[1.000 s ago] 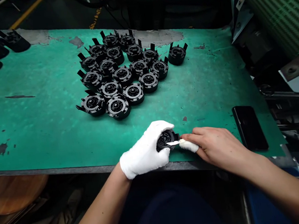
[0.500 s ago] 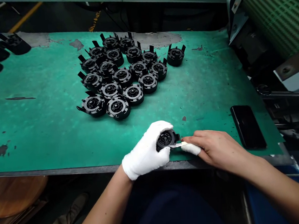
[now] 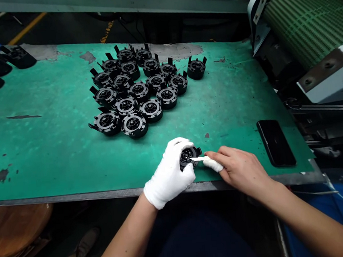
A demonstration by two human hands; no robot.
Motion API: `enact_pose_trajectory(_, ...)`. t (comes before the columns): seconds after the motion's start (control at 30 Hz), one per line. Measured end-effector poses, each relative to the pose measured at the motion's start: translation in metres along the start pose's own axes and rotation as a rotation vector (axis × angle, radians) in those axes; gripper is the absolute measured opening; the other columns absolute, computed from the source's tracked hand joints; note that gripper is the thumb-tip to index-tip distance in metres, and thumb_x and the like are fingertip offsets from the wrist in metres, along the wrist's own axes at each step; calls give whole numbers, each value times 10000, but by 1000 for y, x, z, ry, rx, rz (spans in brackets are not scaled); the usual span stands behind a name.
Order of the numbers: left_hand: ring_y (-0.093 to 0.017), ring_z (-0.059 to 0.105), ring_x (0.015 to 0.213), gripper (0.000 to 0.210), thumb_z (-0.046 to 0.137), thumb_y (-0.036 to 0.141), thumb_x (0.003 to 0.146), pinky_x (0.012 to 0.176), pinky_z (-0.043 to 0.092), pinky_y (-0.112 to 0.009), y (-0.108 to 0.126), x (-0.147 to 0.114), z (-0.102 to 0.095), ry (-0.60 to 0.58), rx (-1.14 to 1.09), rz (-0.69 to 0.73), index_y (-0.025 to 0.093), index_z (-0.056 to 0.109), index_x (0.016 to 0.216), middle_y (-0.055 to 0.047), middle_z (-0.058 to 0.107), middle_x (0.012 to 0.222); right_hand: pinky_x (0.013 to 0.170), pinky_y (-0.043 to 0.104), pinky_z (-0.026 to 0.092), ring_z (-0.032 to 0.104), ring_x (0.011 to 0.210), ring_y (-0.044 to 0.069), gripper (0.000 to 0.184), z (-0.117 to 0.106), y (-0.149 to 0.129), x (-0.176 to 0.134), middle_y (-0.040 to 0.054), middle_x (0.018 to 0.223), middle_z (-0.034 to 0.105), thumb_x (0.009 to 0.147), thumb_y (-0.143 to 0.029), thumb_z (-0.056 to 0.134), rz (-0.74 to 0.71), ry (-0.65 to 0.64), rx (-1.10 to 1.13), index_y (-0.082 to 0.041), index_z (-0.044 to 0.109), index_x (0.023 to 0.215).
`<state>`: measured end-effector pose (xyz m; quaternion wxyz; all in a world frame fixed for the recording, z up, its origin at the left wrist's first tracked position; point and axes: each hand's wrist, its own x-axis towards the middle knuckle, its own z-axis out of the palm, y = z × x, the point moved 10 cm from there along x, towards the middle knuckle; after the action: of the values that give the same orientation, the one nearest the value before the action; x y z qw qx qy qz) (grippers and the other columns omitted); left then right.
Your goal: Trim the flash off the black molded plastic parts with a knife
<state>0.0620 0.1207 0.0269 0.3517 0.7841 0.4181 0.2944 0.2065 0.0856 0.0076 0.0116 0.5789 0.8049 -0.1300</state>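
Note:
In a white glove, my left hand (image 3: 170, 173) wraps round a black round plastic part (image 3: 186, 156) near the table's front edge. My right hand (image 3: 240, 166), bare but for a white cover on the thumb, is closed on a small knife (image 3: 196, 159). The pale blade points left and lies over the part's face; whether it touches is hard to tell. Most of the knife's handle is hidden in my fingers. Beyond my hands stand several like black parts (image 3: 134, 124) in a cluster, many with upright tabs.
One black part (image 3: 196, 68) stands apart at the right of the cluster. A black phone (image 3: 276, 142) lies on the green table mat (image 3: 55, 155). A green mesh conveyor (image 3: 309, 18) rises at the right. More black parts (image 3: 19, 56) sit far left, and a wooden stool (image 3: 17, 228) stands below.
The knife blade has moved from the lower right rim of the part up over its face. My right hand has shifted slightly left and up. The camera view has turned slightly.

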Motion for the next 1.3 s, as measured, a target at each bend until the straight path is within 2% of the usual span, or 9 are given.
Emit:
enact_pose_trajectory(0.17,-251,515,1287,450,577,82,798,1134,440,-475,2,1,-2,3,19,5,185,505,1229,-120,549,1290,644,297,426,662,869,211,390,3,4,5,39,960,692,987,-238,471,-5,-14,32,-298,630,1338)
enact_pose_trajectory(0.27,-262,537,1278,474,624,144,821,1131,447,-492,-1,-4,-5,33,21,-38,199,488,1271,-110,562,1307,684,306,458,680,884,220,343,-1,6,3,42,984,720,1005,-269,451,-2,-33,144,-282,644,1289)
enact_pose_trajectory(0.47,-330,486,1378,897,787,480,795,1153,427,-555,-17,-37,-4,142,6,-252,246,294,1507,-154,476,1471,677,314,494,693,794,207,290,-2,-3,-13,23,943,741,993,-238,418,43,-156,486,-264,599,1219)
enact_pose_trajectory(0.57,-346,513,1354,949,808,546,753,1128,451,-568,-19,-47,-5,218,37,-290,251,310,1505,-157,510,1450,753,340,523,690,898,220,355,1,-18,-19,51,1047,720,967,-169,416,7,-179,510,-263,587,1263)
enact_pose_trajectory(0.87,-306,501,1372,898,812,530,756,1169,432,-506,-19,-50,-4,239,78,-272,227,375,1479,-139,522,1460,954,424,555,700,1044,259,425,17,-39,-20,72,1151,740,918,-95,449,-22,-303,559,-231,621,1282)
enact_pose_trajectory(1.0,-293,497,1374,852,797,511,782,1173,428,-495,-20,-50,-5,231,81,-284,219,390,1471,-135,518,1464,969,421,559,701,1078,255,430,12,-39,-16,57,1160,749,919,-94,456,-26,-334,601,-239,638,1280)
enact_pose_trajectory(1.1,-296,501,1370,870,799,534,770,1175,427,-495,-16,-48,-5,232,89,-255,207,394,1467,-142,532,1448,996,402,547,678,1152,239,440,8,-30,-16,42,1260,723,929,-118,467,-21,-282,611,-270,630,1307)
enact_pose_trajectory(1.2,-296,513,1361,864,803,535,765,1165,443,-482,-14,-49,-6,245,95,-226,206,408,1459,-138,544,1438,997,422,549,674,1164,250,445,12,-27,-18,63,1306,700,930,-125,453,-34,-261,561,-242,618,1326)
enact_pose_trajectory(1.3,-287,519,1358,833,805,506,777,1166,447,-465,-15,-50,-6,256,115,-225,208,422,1454,-130,546,1441,978,428,562,686,1135,249,455,19,-34,-20,71,1276,710,931,-119,444,-83,-306,545,-227,601,1344)
